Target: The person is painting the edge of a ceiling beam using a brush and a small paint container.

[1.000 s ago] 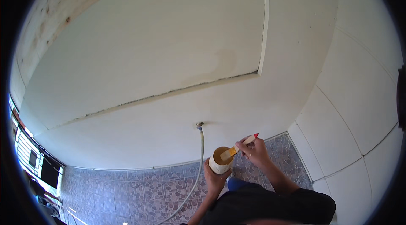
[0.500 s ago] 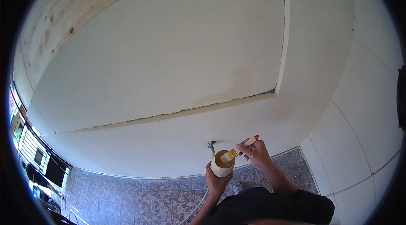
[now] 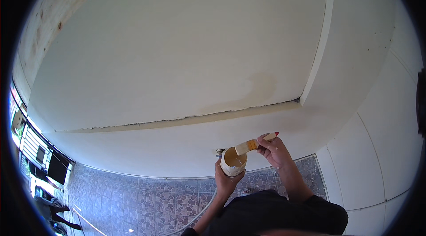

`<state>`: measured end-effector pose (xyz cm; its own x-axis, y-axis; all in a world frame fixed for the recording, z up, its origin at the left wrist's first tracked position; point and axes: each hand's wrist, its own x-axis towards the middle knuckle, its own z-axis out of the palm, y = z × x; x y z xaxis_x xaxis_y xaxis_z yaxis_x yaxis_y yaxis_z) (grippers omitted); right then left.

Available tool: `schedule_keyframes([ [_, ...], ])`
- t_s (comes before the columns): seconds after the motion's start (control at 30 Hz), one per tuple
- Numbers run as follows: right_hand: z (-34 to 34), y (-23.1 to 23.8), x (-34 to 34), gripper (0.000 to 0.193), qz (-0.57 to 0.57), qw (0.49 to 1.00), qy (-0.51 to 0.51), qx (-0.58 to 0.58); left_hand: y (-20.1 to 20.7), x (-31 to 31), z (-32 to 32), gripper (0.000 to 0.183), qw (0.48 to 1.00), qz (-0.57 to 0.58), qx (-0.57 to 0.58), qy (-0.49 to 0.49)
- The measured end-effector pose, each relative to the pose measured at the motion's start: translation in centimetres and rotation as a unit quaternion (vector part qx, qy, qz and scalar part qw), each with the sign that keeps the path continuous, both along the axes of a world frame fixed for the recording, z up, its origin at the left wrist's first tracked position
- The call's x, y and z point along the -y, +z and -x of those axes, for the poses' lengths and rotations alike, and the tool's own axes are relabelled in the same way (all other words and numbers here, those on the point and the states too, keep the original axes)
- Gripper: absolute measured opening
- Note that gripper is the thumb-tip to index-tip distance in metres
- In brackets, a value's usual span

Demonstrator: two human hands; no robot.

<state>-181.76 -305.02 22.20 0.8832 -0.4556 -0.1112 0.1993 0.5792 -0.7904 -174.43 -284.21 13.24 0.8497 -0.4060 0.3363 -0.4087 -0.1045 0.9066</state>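
Observation:
My left hand is closed around a white paint pot, gripping it from below and the side. Light cream paint shows inside. In my right hand is a paintbrush with a pale wooden handle, a red tip and a gold-coloured ferrule. Its paint-coated bristles are over the pot's upper right rim; whether they touch it I cannot tell. Ahead stands a pale wall panel with a darker damp-looking patch near its lower right corner.
A ledge with a rough dark gap runs beneath the panel. A tap juts from the wall behind the pot, and a hose trails over the patterned tile floor. At far left are a gate and a person.
The brush has lifted out of the pot to its upper right rim, bristles now in sight. My left hand still holds the pot. The view has shifted slightly, and the person at far left has moved.

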Motion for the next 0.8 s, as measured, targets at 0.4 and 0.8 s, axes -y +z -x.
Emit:
schedule_keyframes([
  [0.4, -14.0, 22.5, 1.4, 0.024, 0.353, 0.83, -0.301, 0.308, 0.8, -2.4, -2.4, 0.09, 1.0, -0.021, 0.007, -0.008],
  [0.8, -18.8, 30.3, 2.2, 0.022, 0.485, 0.685, -0.432, 0.329, 0.6, -7.9, -4.3, 0.09, 1.0, -0.002, -0.023, -0.015],
])
